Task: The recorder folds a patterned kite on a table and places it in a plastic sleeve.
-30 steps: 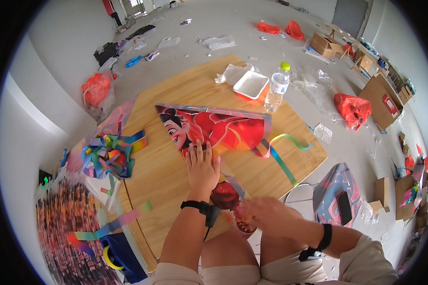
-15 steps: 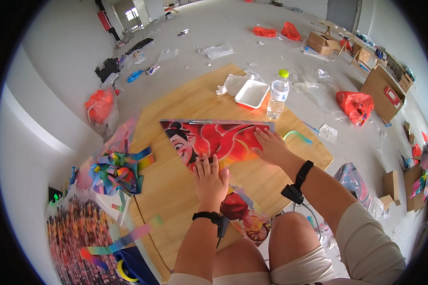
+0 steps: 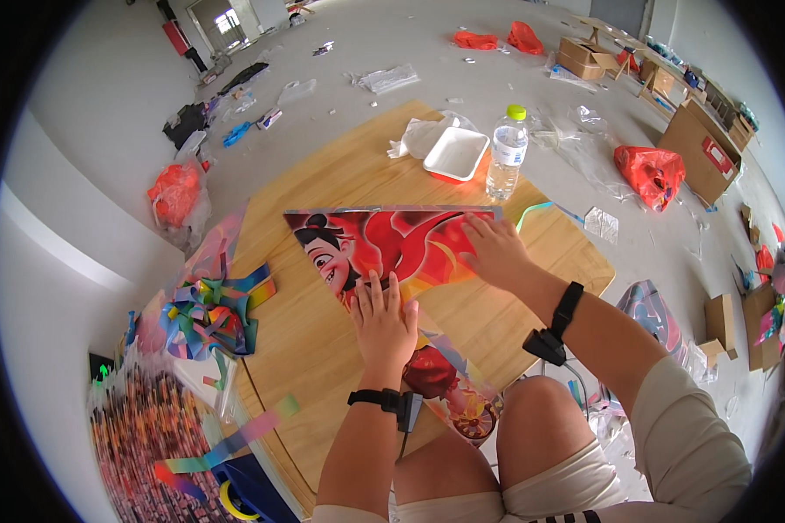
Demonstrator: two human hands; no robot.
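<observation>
A glossy red triangular sheet, printed with a cartoon figure with black hair, lies flat on the wooden table. Its long straight edge is at the far side. My left hand lies palm down on the near part of the sheet, fingers stretched out. My right hand presses flat on its right end, fingers spread. From beneath my left hand a narrower printed strip runs down toward my knees and hangs over the near edge of the table. How it joins the sheet is hidden.
A white tray and a water bottle stand at the table's far side. Coloured ribbons are bunched at the left, above a pile of printed sheets. A blue tape dispenser is at lower left. Cardboard boxes and plastic bags litter the floor.
The view has shifted slightly. Both hands stay flat on the sheet, the right one slightly nearer its far edge. The sheet looks otherwise unchanged.
</observation>
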